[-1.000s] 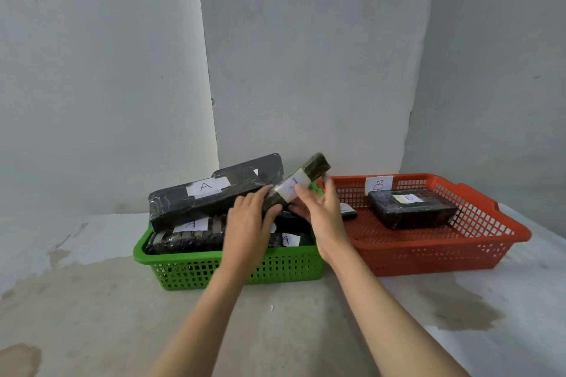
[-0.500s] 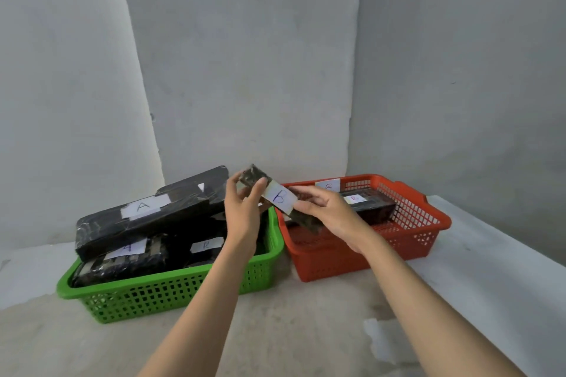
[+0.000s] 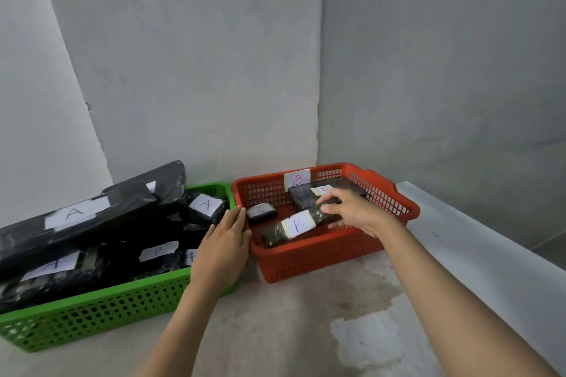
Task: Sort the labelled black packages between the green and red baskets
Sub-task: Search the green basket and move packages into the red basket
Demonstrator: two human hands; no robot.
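Observation:
The green basket (image 3: 92, 312) on the left is piled with black packages; a long one labelled A (image 3: 76, 214) lies on top, and a small one labelled A (image 3: 205, 204) sits at the back. The red basket (image 3: 321, 257) on the right carries a B tag on its back wall. Inside it lie a small package (image 3: 261, 212) and a flat package (image 3: 306, 196). My right hand (image 3: 358, 214) grips one end of a long package labelled B (image 3: 294, 225) low inside the red basket. My left hand (image 3: 223, 245) hovers flat over the green basket's right corner, holding nothing.
Both baskets stand on a stained concrete surface (image 3: 291, 330) in a corner of grey walls (image 3: 214, 70). A pale ledge (image 3: 490, 254) runs along the right side beyond the red basket.
My right hand has carried the long B package from above the gap between the baskets down into the red basket. My left hand let go of it and dropped beside the green basket.

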